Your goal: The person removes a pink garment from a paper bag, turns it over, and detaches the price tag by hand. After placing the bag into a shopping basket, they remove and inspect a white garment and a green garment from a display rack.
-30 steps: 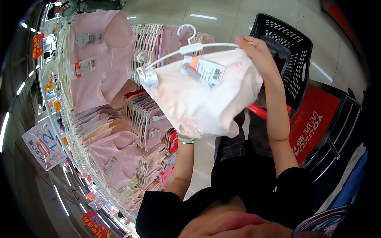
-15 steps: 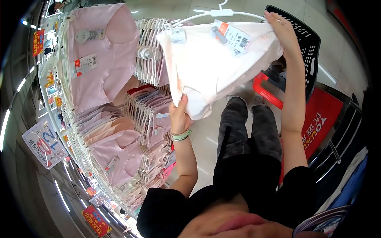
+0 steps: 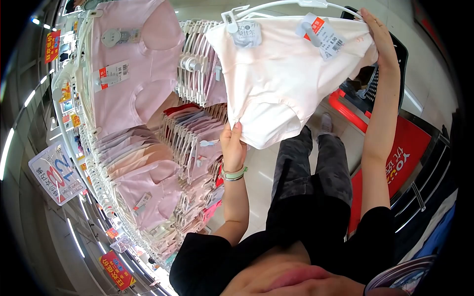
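A pair of pale pink panties (image 3: 281,64) hangs from a white plastic hanger (image 3: 276,6) in front of me. My left hand (image 3: 234,145) pinches the lower edge at a leg opening, thumb on top. At the upper right corner, my right hand (image 3: 382,42) is closed around the waistband and the hanger's end. An orange and white price tag (image 3: 323,39) is fixed near the waistband. A clear round-cornered label (image 3: 245,34) sits close to the hanger's left clip.
To my left stands a rack with several rows of hung underwear, including large pink panties (image 3: 136,64) in front. A price sign (image 3: 57,172) sticks out at far left. On the right are a black basket (image 3: 397,64) with a red handle (image 3: 345,111) and a red panel (image 3: 385,158).
Both hands and the panties have moved a little to the right. The panties now face me more fully, the leg opening is spread wider, and the price tag has swung round.
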Motion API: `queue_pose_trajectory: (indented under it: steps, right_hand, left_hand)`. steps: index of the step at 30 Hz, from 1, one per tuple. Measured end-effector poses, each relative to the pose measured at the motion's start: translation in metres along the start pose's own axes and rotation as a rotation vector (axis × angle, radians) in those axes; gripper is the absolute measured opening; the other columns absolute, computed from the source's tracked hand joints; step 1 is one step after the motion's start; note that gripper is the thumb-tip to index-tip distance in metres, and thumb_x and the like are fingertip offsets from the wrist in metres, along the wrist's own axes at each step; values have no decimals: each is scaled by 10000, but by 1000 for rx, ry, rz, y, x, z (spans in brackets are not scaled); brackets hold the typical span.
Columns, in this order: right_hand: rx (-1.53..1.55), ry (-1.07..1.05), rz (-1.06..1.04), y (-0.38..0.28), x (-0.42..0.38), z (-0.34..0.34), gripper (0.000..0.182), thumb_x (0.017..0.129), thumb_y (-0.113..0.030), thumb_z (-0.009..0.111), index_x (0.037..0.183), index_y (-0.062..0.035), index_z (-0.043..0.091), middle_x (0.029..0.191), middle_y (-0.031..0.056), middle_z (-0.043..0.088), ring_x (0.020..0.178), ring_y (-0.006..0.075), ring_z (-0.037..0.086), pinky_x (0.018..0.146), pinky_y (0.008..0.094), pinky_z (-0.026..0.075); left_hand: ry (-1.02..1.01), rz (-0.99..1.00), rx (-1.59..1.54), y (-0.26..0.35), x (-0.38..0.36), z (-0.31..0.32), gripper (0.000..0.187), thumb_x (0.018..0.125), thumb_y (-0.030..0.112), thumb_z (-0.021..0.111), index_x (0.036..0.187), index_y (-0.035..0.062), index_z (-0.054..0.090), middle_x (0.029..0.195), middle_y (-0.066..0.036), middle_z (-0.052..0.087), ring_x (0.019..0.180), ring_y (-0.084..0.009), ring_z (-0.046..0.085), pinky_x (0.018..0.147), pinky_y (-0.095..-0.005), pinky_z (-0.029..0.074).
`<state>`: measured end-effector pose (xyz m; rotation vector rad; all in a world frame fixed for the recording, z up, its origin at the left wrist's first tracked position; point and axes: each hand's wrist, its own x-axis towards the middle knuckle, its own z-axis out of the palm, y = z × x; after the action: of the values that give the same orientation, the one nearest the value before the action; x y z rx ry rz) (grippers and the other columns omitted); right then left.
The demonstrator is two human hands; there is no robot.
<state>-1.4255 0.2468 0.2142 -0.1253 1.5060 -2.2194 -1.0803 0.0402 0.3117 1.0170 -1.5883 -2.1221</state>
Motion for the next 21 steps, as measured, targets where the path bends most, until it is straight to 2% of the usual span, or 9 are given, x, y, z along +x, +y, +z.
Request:
queue_pose_trajectory:
  steps: [5, 6, 7, 10, 13, 15, 16, 19, 21]
  right_hand:
    - [22, -104, 0, -11, -8, 16, 245, 846, -294, 511, 866, -60, 578, 762, -28, 560, 685, 36, 506, 617, 176, 407]
    - [81, -97, 12, -19, -15, 31, 214, 830, -265, 535, 825, -56, 581, 702, -13, 565, 619, 47, 518, 557, 189, 419]
    - [141, -93, 28, -22, -20, 39, 188, 815, -236, 559, 784, -52, 584, 642, 2, 570, 553, 58, 529, 496, 201, 432]
    - [147, -113, 63, -15, -19, 45, 169, 819, -222, 551, 765, -65, 582, 656, -1, 572, 563, 61, 531, 491, 202, 427]
    - [232, -99, 106, -8, -21, 57, 173, 823, -215, 542, 786, -54, 591, 663, -4, 573, 570, 62, 526, 495, 197, 416]
    - [174, -289, 121, 19, 2, 38, 242, 862, -283, 484, 852, -55, 563, 761, -28, 554, 679, 36, 497, 619, 179, 405]
    - [49, -315, -65, 33, 13, 27, 242, 869, -277, 473, 841, -53, 558, 767, -41, 550, 682, 31, 497, 606, 193, 409]
    - [4, -80, 26, 7, -4, 46, 253, 875, -279, 456, 820, -51, 553, 719, -20, 554, 665, 41, 510, 580, 220, 417]
    - [-26, -62, 83, 2, 0, 36, 217, 823, -235, 539, 855, -27, 594, 738, 13, 588, 658, 76, 531, 574, 211, 421]
  left_hand:
    - [-89, 176, 72, 25, -31, -10, 297, 845, 88, 428, 1080, -88, 472, 1043, -163, 550, 929, -216, 553, 819, -305, 428]
    - [-51, 184, 262, 36, -47, -18, 328, 821, 137, 441, 1047, -94, 500, 983, -194, 574, 864, -236, 583, 784, -303, 452]
    - [-278, -5, 180, 13, -63, -74, 629, 790, 354, 509, 1220, -72, 337, 1214, -203, 421, 1114, -282, 432, 933, -420, 335]
    - [-449, -161, -275, -4, -45, -33, 642, 787, 376, 501, 1229, -58, 330, 1229, -198, 404, 1127, -285, 413, 940, -427, 321]
    - [-409, -270, -539, -58, 15, 31, 656, 783, 397, 493, 1238, -44, 322, 1243, -193, 388, 1141, -289, 395, 948, -433, 306]
    - [-360, -292, -623, -80, 39, 54, 665, 781, 411, 487, 1244, -34, 317, 1252, -190, 377, 1150, -291, 382, 953, -437, 297]
    - [-333, -286, -626, -87, 49, 59, 669, 780, 418, 485, 1247, -30, 314, 1257, -188, 372, 1154, -292, 376, 955, -440, 292]
    - [-272, -275, -636, -101, 60, 64, 683, 776, 439, 477, 1256, -16, 307, 1271, -184, 355, 1168, -296, 357, 963, -446, 278]
    - [-238, -264, -622, -98, 60, 57, 692, 774, 453, 471, 1263, -7, 302, 1281, -180, 344, 1177, -298, 345, 968, -451, 268]
